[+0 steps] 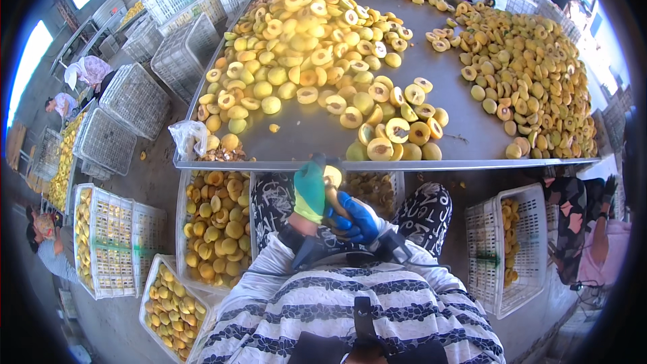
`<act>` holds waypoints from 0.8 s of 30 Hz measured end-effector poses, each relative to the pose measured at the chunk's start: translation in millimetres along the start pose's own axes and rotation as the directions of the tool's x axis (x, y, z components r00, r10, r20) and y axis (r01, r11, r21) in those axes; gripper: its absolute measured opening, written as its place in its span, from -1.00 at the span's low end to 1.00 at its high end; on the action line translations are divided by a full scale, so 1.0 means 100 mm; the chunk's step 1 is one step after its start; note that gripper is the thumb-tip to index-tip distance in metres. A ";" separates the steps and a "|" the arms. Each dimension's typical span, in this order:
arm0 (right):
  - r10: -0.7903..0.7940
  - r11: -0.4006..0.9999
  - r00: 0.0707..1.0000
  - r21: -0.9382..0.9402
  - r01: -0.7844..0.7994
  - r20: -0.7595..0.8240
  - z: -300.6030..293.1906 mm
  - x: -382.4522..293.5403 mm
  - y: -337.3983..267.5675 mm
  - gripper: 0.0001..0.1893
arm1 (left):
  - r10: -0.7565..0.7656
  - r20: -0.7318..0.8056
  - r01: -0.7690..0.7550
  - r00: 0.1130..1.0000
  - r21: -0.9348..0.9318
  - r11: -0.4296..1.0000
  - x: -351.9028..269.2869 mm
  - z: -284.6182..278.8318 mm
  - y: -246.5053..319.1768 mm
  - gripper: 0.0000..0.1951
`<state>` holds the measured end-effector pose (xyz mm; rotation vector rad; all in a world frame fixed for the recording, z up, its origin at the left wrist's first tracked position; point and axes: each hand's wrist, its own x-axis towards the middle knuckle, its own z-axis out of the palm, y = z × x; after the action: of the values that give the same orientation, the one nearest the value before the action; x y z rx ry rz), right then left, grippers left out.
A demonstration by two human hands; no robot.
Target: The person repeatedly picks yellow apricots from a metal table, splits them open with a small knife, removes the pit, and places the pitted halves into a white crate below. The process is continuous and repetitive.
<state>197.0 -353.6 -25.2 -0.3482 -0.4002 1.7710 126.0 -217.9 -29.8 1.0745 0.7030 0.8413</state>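
My left hand, in a green and yellow glove, is closed on a cut yellow fruit half just below the table's near edge. My right hand, in a blue glove, grips the wooden handle of a small tool whose tip is hidden at the fruit. Beyond my hands, halved yellow stone fruits lie on the metal table, several with brown pits or hollows facing up. A bigger heap of halves stands behind them, and another heap covers the table's right side.
Crates of fruit stand left of my legs and lower left; another crate is between my knees. A tilted white crate stands at right near a seated person. A plastic bag hangs at the table's left corner. Several people sit around.
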 end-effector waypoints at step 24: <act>-0.252 0.830 0.643 -0.503 -0.241 -0.723 -1.41 0.00 0.42 -0.64 | 0.230 -0.337 -0.123 0.913 0.308 0.943 -0.33 -2.38 0.59 -0.71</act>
<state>222.1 -351.3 -169.9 -1.4853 -0.2777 1.2797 -102.0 -123.6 -48.5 1.2635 1.0781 1.1443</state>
